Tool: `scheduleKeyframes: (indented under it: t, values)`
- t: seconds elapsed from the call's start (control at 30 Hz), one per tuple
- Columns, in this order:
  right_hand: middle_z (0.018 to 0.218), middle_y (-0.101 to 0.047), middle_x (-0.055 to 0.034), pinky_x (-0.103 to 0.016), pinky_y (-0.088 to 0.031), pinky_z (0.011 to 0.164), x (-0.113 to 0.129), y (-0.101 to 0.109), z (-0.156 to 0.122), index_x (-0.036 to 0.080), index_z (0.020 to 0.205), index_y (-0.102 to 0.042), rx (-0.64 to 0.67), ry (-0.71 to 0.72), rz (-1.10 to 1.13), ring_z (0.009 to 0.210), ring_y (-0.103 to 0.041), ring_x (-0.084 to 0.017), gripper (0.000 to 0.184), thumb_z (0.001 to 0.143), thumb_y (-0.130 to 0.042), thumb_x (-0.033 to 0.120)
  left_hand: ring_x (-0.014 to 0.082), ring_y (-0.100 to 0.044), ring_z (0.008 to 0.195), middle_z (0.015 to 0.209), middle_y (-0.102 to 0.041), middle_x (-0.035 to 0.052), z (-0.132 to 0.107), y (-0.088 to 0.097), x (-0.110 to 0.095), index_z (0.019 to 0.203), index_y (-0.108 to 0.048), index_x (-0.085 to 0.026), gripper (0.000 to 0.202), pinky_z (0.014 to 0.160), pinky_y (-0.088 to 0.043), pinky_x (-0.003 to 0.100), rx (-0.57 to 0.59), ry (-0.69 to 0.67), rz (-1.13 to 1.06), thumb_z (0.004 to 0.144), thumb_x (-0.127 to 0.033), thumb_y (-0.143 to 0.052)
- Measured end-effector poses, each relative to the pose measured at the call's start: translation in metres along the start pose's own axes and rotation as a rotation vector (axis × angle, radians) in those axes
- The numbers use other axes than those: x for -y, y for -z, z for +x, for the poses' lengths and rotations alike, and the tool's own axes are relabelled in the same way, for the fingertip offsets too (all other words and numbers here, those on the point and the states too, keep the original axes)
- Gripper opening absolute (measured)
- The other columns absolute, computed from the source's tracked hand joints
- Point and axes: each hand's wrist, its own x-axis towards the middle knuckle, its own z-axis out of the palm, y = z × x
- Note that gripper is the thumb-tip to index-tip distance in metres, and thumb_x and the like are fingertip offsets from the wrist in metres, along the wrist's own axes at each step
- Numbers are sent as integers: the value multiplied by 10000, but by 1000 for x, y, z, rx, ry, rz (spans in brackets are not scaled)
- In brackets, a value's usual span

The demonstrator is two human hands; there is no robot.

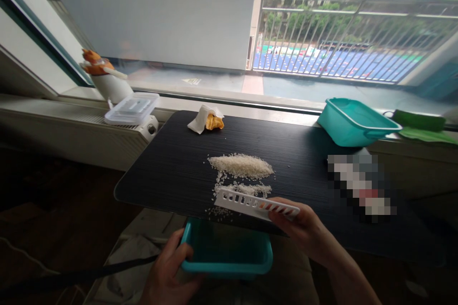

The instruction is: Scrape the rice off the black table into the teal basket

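Note:
A pile of white rice (241, 166) lies in the middle of the black table (168, 171), with a thinner band of grains nearer me. My right hand (302, 226) is closed on a white slotted scraper (250, 201), which rests edge-down at the table's near edge behind the thin band. My left hand (168, 271) grips the left rim of a small teal tray (226, 250), held just below the table's near edge under the scraper.
A larger teal basin (354, 121) stands at the table's back right, green items beside it. A crumpled tissue with something orange (207, 120) lies at the back. A clear lidded box (132, 107) and a toy figure sit on the left sill. A blurred patch covers the right side.

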Motion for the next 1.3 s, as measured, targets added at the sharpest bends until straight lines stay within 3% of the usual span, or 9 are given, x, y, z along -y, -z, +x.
scheduleKeyframes:
  t: [0.2, 0.37, 0.7, 1.17, 1.3]
  values:
    - [969, -782, -53, -328, -580, 788, 4, -7, 13, 176, 1056, -756, 6, 20, 55, 876, -710, -258, 324, 919, -598, 424, 140, -657, 849, 1096, -619, 23, 0, 3, -1, 683, -532, -218, 128, 690, -521, 188, 3, -10, 10, 706, -211, -658]
    - [930, -782, -44, -306, -585, 719, 4, -12, 10, 175, 1059, -755, 81, -28, 82, 808, -711, -241, 327, 920, -598, 425, 138, -664, 840, 1101, -621, 21, -1, 4, 0, 692, -539, -217, 127, 685, -525, 178, -13, -21, 1, 702, -224, -666]
    - [911, -785, -49, -286, -582, 735, -3, 16, -17, 201, 998, -767, -10, -49, 70, 845, -716, -254, 256, 903, -627, 392, 118, -652, 797, 1093, -609, 10, 0, 2, 0, 677, -500, -218, 152, 656, -501, 156, -10, -22, 15, 692, -204, -651]
    - [942, -783, -54, -278, -579, 725, 1, 5, -14, 196, 1043, -756, 105, -80, 138, 822, -713, -232, 272, 921, -611, 390, 128, -650, 824, 1101, -608, 19, -1, 2, 1, 707, -515, -225, 140, 668, -515, 170, -13, -50, 28, 713, -213, -655]
    - [946, -778, -57, -282, -571, 740, 4, -1, -7, 184, 1041, -756, 54, -64, 141, 853, -703, -240, 297, 918, -607, 410, 132, -655, 834, 1101, -603, 12, 0, 3, 1, 703, -525, -225, 147, 680, -517, 173, -11, -46, 10, 704, -214, -672]
